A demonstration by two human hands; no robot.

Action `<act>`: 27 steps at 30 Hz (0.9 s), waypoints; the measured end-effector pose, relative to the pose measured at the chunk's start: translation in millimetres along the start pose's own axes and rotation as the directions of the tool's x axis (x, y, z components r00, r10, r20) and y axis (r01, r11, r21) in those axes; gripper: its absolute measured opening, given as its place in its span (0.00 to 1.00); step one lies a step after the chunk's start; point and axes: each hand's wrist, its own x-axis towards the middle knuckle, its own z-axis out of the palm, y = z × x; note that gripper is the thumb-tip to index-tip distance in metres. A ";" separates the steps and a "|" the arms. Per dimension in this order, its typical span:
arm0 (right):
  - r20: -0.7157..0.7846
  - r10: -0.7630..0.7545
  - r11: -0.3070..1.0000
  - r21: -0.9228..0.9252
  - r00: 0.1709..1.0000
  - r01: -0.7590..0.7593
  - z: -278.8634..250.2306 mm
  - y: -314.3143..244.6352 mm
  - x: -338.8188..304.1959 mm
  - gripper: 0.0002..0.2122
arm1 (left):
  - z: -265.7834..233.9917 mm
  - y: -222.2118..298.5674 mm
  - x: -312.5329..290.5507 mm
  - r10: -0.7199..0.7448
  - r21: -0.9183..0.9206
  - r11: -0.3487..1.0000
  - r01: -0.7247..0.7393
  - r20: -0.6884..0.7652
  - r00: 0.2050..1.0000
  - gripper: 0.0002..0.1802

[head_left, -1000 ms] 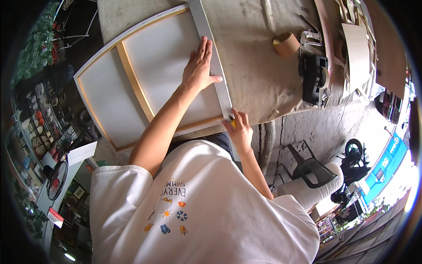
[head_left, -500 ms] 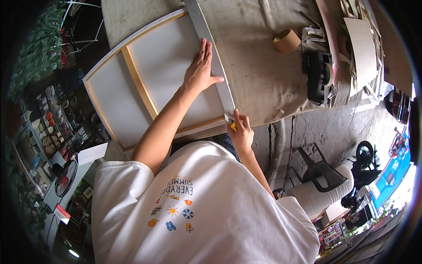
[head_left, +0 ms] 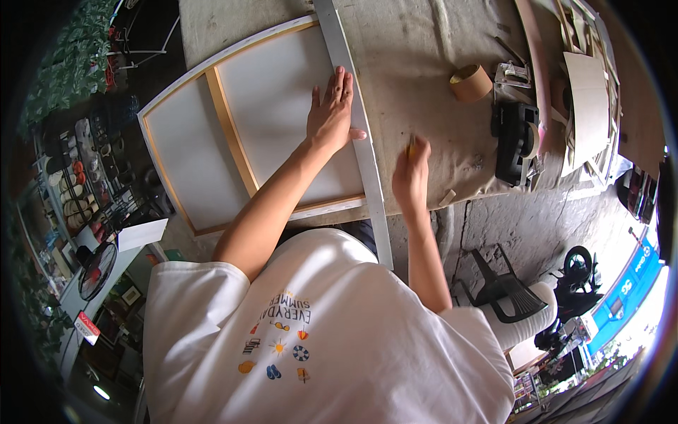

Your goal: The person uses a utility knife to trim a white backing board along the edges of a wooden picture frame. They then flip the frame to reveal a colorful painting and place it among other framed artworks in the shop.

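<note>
A stretched canvas [head_left: 282,78] lies face down on the cloth-covered table, its wooden frame and a crossbar [head_left: 231,131] showing. Along its right side runs a long grey straightedge [head_left: 361,127], whose near end reaches past the table edge toward my shirt. My left hand [head_left: 332,116] is flat, fingers stretched, over the canvas and the straightedge's left edge, thumb across the bar. To the right of the bar, my right hand [head_left: 412,177] is closed around a small yellow tool [head_left: 412,150], apparently a utility knife. Its blade cannot be made out.
A roll of brown tape [head_left: 471,83] and a black tape dispenser [head_left: 514,141] sit on the table's right part. Beyond them are stacked boards and strips [head_left: 587,106]. A black chair [head_left: 505,286] stands below the table at right, and a fan [head_left: 97,272] at left.
My right hand has moved up and away from the near canvas corner, still holding the yellow tool. The straightedge now extends further toward me; my left hand stays flat by it.
</note>
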 end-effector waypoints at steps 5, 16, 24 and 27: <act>0.266 -0.072 0.980 -0.159 0.961 0.118 50.7 -78.3 157.7 0.16 | 5.0 3.3 4.2 -0.043 0.103 0.994 0.042 0.011 0.999 0.74; 0.243 -0.093 0.918 -0.354 0.965 0.178 125.1 -76.3 248.3 0.12 | 1.1 3.9 4.1 -0.063 0.056 0.997 0.061 0.048 0.997 0.74; 0.295 0.042 0.954 -0.295 0.955 0.049 121.0 -94.8 239.9 0.13 | 4.0 0.8 3.5 -0.053 0.044 0.998 0.051 0.035 0.998 0.73; 0.256 0.041 0.956 -0.291 0.966 0.036 126.2 -82.1 244.2 0.13 | 3.8 1.1 4.9 -0.027 0.033 0.999 0.026 0.022 0.999 0.72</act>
